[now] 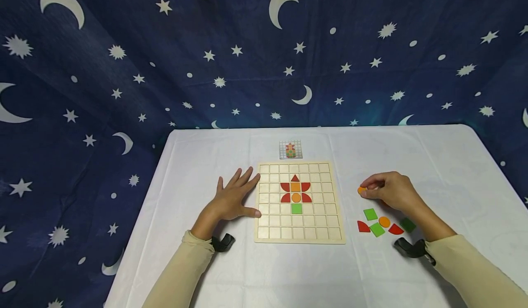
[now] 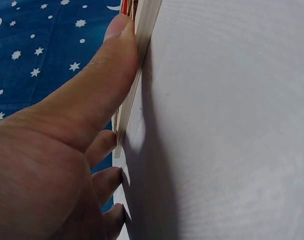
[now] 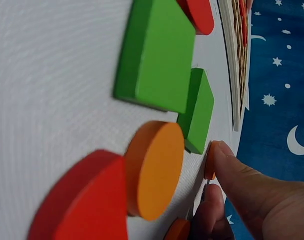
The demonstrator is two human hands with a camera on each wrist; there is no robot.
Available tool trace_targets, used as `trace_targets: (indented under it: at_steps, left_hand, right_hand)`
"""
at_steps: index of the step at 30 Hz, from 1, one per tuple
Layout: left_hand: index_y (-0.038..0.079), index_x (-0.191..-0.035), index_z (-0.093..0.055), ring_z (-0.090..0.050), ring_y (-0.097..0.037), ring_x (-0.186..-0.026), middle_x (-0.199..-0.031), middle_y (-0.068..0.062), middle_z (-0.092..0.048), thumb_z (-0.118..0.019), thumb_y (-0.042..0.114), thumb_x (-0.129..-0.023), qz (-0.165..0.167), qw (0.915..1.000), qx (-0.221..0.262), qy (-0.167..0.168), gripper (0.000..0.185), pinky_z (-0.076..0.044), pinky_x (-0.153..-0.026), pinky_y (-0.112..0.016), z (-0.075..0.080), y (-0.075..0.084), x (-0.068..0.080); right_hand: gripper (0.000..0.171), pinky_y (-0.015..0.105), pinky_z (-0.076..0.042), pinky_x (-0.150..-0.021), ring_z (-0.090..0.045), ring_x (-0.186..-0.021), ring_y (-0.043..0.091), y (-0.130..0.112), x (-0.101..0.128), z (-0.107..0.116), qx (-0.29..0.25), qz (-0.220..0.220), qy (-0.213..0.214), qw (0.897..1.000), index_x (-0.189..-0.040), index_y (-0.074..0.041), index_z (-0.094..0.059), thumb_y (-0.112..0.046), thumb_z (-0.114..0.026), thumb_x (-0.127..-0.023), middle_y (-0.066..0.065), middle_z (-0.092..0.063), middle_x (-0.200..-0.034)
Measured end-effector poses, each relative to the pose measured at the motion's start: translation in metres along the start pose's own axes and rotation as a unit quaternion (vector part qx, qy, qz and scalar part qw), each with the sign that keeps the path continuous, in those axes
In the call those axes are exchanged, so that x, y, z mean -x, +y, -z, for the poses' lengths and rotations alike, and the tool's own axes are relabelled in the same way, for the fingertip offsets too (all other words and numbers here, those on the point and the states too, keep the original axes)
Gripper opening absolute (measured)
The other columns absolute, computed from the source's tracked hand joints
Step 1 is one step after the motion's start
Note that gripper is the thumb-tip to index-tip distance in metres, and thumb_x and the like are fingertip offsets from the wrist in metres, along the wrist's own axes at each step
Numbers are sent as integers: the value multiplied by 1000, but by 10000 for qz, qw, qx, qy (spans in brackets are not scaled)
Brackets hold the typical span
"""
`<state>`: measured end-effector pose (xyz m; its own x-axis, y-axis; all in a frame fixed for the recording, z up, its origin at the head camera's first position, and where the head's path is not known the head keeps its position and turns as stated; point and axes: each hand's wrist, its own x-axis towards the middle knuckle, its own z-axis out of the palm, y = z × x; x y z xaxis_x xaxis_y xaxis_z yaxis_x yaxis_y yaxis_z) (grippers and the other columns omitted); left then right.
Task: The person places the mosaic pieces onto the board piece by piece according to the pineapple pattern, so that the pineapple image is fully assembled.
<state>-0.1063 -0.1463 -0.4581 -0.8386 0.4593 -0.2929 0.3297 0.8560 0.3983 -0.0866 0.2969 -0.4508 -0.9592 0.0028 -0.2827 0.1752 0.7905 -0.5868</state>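
Observation:
My left hand (image 1: 232, 199), fingers spread, rests along the left edge of a square wooden grid board (image 1: 322, 221). In the left wrist view the thumb (image 2: 99, 75) presses on the board's edge. On the board lies a figure: a red triangle (image 1: 294, 178), an orange square (image 1: 295, 187), an orange disc (image 1: 296, 198), a green square (image 1: 296, 208) and red quarter-circles (image 1: 306, 187) at both sides. Right of the board, my right hand (image 1: 392, 191) pinches a small orange piece (image 3: 210, 160) between thumb and fingers, just above or on the cloth; its full outline is hidden.
Below my right hand lie loose pieces: green squares (image 1: 377, 229), an orange disc (image 1: 384, 222), red quarter-circles (image 1: 363, 226) and a dark green piece (image 1: 408, 225). A small pattern card (image 1: 290, 149) lies behind the board. White cloth (image 1: 198, 156) covers the table; a starry curtain (image 1: 247, 97) hangs behind.

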Motion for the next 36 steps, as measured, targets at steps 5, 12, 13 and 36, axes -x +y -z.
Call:
trace_targets:
  at_steps: [5, 12, 13, 36]
  left_hand:
    - [28, -164, -22, 1, -32, -161, -174, 0, -8, -82, 62, -75, 2, 10000, 5, -4, 113, 3, -117, -77, 0, -1, 0]
    - [28, -164, -21, 0, -32, -161, -174, 0, -7, -82, 62, -75, -5, 10000, -45, -29, 113, 2, -117, -78, 0, -2, 0]
    - [28, -164, -21, 0, -32, -161, -174, 0, -7, -82, 62, -75, -12, 10000, -52, -30, 113, 2, -117, -78, 0, -2, 0]
    - [29, -164, -20, 3, -31, -161, -174, 0, -6, -81, 64, -75, 15, 10000, -48, -64, 113, 4, -117, -77, -1, -2, -1]
  right_hand:
    - [33, 28, -42, -60, -58, -77, 20, 0, -1, -2, 76, 74, 79, 9999, -106, -9, -79, -29, -87, -81, 1, -70, -83]
    - [26, 27, -42, -57, -57, -75, 19, 0, 0, -3, 33, 118, 108, 9999, -97, -11, -77, -29, -87, -81, 0, -68, -78]
    - [25, 27, -42, -57, -57, -74, 19, -1, 0, -3, 29, 131, 122, 9998, -96, -11, -76, -29, -87, -81, 0, -68, -78]
    - [20, 27, -61, -72, -71, -76, 23, -60, 12, -51, -2256, 476, -1376, 9633, -107, -2, -71, -8, -76, -89, 13, -68, -88]
